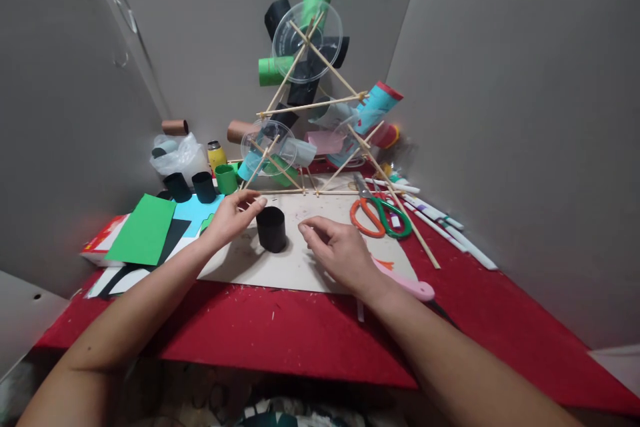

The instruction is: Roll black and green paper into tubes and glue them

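Note:
A short black paper tube [271, 230] stands upright on the pale board [300, 274], between my two hands. My left hand [234, 217] hovers just left of it; its fingers are stretched forward and its thumb tip is near the tube's rim. To the right of the tube, apart from it, my right hand [340, 250] is loosely curled with nothing visible in it. Behind stands a frame of thin wooden sticks [315, 107] bearing clear plastic discs [307, 40] with green, black, blue and brown paper tubes around them.
Orange-handled scissors [367, 217] and green-handled scissors [397, 220] lie right of centre, near a pink handle [420, 289] and white rolled sticks [467, 244]. Green paper [141, 228], black tubes [204, 187], a green tube [227, 179] and a yellow bottle [217, 156] are at left.

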The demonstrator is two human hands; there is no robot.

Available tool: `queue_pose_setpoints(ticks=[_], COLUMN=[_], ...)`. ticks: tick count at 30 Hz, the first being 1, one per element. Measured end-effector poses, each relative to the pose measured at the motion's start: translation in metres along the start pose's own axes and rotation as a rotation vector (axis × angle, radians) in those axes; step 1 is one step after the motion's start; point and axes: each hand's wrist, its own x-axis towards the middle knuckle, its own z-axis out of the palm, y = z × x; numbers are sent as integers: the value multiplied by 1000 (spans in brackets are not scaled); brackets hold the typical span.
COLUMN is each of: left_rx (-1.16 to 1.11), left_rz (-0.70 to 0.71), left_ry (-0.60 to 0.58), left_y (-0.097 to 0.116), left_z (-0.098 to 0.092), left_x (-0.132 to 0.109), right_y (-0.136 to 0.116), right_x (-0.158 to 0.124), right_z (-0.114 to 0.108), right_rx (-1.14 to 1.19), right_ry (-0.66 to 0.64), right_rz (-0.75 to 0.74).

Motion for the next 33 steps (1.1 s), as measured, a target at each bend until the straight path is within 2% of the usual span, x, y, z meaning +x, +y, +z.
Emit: queue_pose_setpoints(ticks=[4,8,10,12,15,17,19,23,27,33], left_rx=[-39,164,278,378,402,229,32,-207,-558,-836], left_rz=[154,409,527,540,347,170,53,-38,-188,-364], left_ry=[159,281,218,85,-56,-64,-48,-12,29,-8], left_y=[-4,-3,0,3,4,4,5,6,2,-3], left_z=[1,6,10,15,21,23,21,14,10,16], left_x=[-11,-34,-43,-47,-46,-42,-37,-28,-24,-31], right_y=[-3,-6,-5,-4,-2,-1,-1,-1,-3,-12], right_x=[0,-1,0,0,2,3,3,4,5,3], right_z=[-4,-5,-4,-4,-3,-2,-2,-3,-6,-1], right_rx=[22,33,30,25,23,31,51,132,248,402], right_ry=[33,52,49,43,37,39,44,67,110,29], right_rz=[13,14,11,8,10,16,24,37,76,114])
